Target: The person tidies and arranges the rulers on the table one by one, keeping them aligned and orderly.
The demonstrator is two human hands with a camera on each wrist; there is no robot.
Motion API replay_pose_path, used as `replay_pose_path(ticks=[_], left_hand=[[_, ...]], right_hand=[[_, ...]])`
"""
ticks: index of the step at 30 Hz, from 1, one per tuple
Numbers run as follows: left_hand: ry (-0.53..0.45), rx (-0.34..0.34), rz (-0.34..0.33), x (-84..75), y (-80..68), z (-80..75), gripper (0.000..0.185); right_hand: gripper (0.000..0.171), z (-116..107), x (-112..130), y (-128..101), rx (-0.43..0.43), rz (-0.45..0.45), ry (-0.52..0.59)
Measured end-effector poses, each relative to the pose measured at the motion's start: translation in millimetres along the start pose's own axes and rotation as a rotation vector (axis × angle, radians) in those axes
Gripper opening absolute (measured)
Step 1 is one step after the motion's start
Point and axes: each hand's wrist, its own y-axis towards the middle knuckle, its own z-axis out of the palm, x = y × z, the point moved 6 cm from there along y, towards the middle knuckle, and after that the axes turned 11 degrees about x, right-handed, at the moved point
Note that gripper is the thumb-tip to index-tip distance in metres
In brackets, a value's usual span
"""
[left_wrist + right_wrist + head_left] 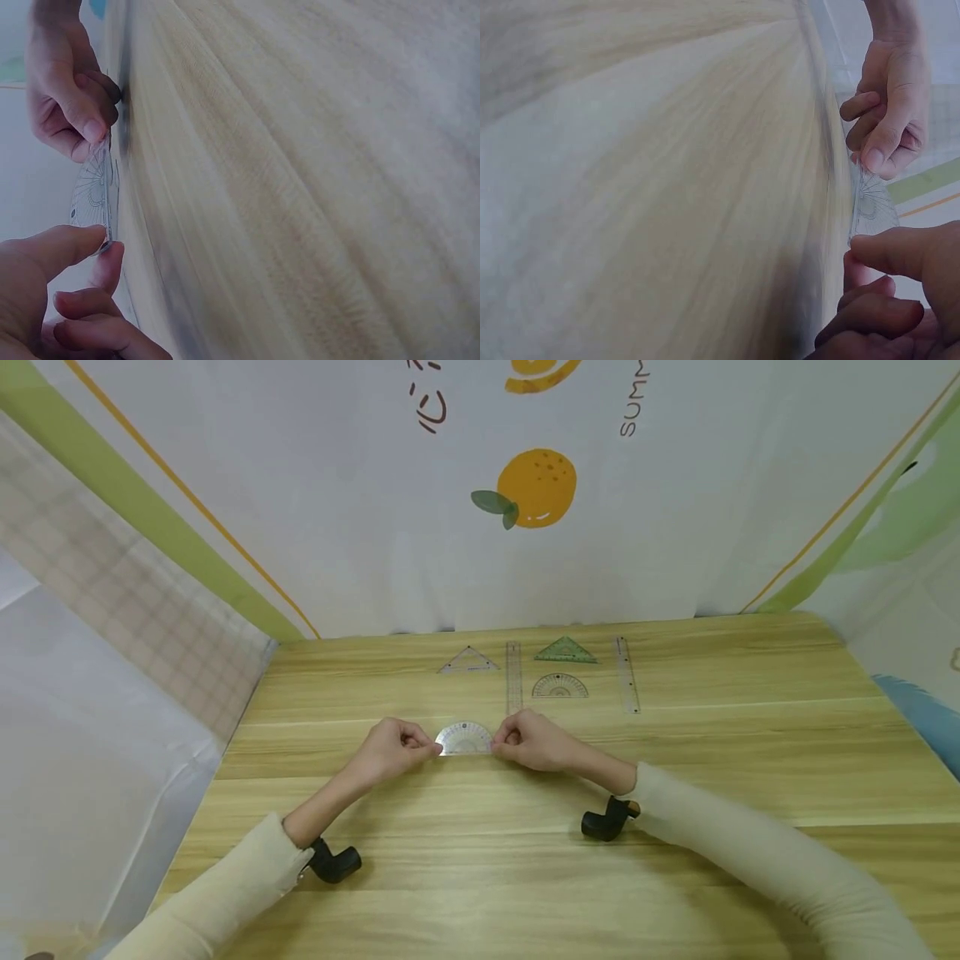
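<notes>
A clear protractor [465, 739] is stretched between both hands, its straight edge toward the person and its arc away. The left hand [390, 750] pinches its left corner between thumb and fingertip. At the opposite corner the right hand [534, 742] pinches it the same way. In the left wrist view the protractor [93, 187] shows radiating lines, close over the tabletop. The right wrist view shows the same protractor [871, 202] with the thumb and a finger at each end. Just beyond the right hand's fingers lies a clear ruler [513, 672], pointing away from the person.
Behind the hands lie a clear set square [468, 660], a green set square [566, 652], a second protractor [559, 687] and another clear ruler [628, 677]. The wooden table [480, 877] ends at a white printed curtain [360, 527]. Black mounts [333, 862] hang at both wrists.
</notes>
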Motion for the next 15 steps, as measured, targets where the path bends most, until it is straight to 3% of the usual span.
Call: replay_pose_path(ticks=[15], left_hand=[[0.023,0.010,-0.030,4.5,-3.0,1.2,0.015]], right_hand=[[0.006,4.1,3.9,-0.1,0.021,-0.002,-0.030]])
